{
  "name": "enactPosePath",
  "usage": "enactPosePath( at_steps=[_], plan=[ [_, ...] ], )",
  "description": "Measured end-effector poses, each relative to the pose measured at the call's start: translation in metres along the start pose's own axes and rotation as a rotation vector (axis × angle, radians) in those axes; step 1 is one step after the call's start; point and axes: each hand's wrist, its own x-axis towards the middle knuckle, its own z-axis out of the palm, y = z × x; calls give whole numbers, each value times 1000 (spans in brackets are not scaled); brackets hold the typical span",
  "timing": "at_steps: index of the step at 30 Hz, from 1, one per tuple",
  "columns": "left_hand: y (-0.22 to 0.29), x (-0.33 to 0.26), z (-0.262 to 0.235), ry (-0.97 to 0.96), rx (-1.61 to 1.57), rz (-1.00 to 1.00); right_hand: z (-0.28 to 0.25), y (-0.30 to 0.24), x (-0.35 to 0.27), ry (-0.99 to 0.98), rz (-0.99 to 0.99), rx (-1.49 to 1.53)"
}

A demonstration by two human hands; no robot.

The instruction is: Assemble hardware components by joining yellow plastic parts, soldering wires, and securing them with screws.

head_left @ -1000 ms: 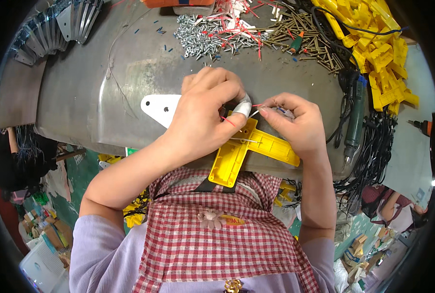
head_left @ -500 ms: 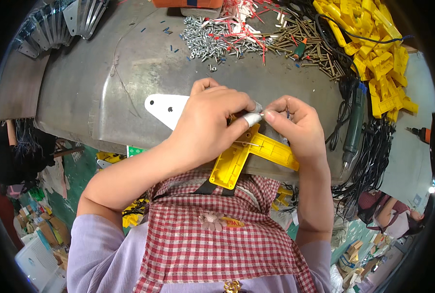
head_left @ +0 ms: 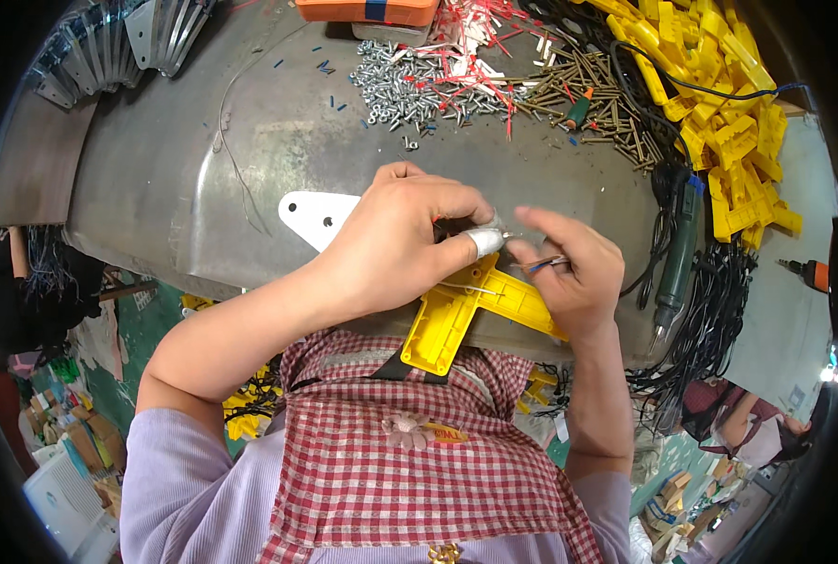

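In the head view, the left hand (head_left: pixel 395 249) lies palm down over the near end of a yellow plastic part (head_left: pixel 466 315), a cross-shaped moulding that rests on the near edge of the grey metal bench (head_left: pixel 203 188) and juts toward the person's checked apron (head_left: pixel 391 451). Its fingers are curled together, and the taped thumb tip (head_left: pixel 485 242) presses onto the top of the part. The right hand (head_left: pixel 574 273) meets it from the other side; its thumb and forefinger are pinched shut on thin coloured wires (head_left: pixel 543 266), while the other fingers fold under. The left hand covers the spot where the wires reach the part, so the join itself cannot be seen. A white flat plate with holes (head_left: pixel 315 218) lies on the bench just beside the left hand and is partly hidden by its knuckles. Farther back sits a heap of silver screws (head_left: pixel 409 86), beside it a heap of brass screws (head_left: pixel 597 94) with red and white wire offcuts (head_left: pixel 475 38) strewn across both. A pile of yellow plastic parts (head_left: pixel 729 103) fills the right far corner. A green electric screwdriver (head_left: pixel 674 263) lies on the bench's right side beside the right hand, with black cables (head_left: pixel 720 310) hanging past it. Bent metal brackets (head_left: pixel 109 47) are stacked at the far left.
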Motion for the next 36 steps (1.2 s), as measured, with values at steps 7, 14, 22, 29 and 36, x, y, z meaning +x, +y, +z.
enactPosePath(
  at_steps=[7, 14, 22, 29, 36],
  plan=[
    [4, 10, -5, -112, -205, -161, -8, 4, 5, -21, -163, -149],
    [-1, 15, -5, -181, -83, -83, -15, 10, 4, -91, -358, -282],
    [0, 2, 6, 124, 206, 246, -3, 3, 4, -33, -226, -51],
    [-10, 8, 8, 147, 24, 96, -4, 4, 2, 25, 523, 454],
    [0, 7, 6, 121, -169, -162, -7, 0, 9, -99, 572, 481]
  ],
)
